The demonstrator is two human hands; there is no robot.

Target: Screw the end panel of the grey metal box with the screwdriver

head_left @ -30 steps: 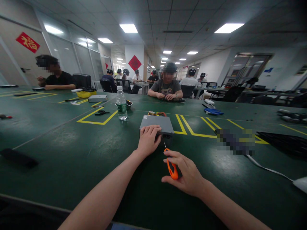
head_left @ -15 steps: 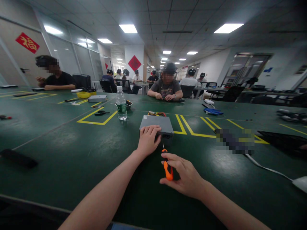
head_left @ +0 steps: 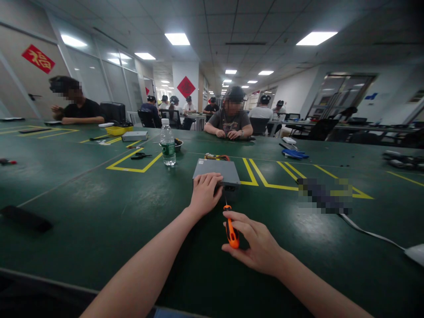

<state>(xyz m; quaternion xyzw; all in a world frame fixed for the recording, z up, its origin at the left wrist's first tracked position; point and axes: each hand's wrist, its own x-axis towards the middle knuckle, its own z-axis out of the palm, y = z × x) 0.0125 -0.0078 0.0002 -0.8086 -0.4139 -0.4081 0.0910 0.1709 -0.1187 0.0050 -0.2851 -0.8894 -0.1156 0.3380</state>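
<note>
Grey box (head_left: pixel 217 168): label (head_left: pixel 200 162) illegible | right hand (head_left: pixel 256 240): screwdriver (head_left: pixel 233 237) | sign (head_left: pixel 38 58): 福

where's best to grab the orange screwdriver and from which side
Probably by its thick orange-and-black handle, from the right, where the right hand has it: the handle points back towards the camera, the thin shaft runs forward towards the grey box, and the left hand lies left of the shaft.

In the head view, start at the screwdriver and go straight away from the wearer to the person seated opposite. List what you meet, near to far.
Orange-and-black screwdriver → grey metal box → coloured wires → person in a grey shirt.
</note>
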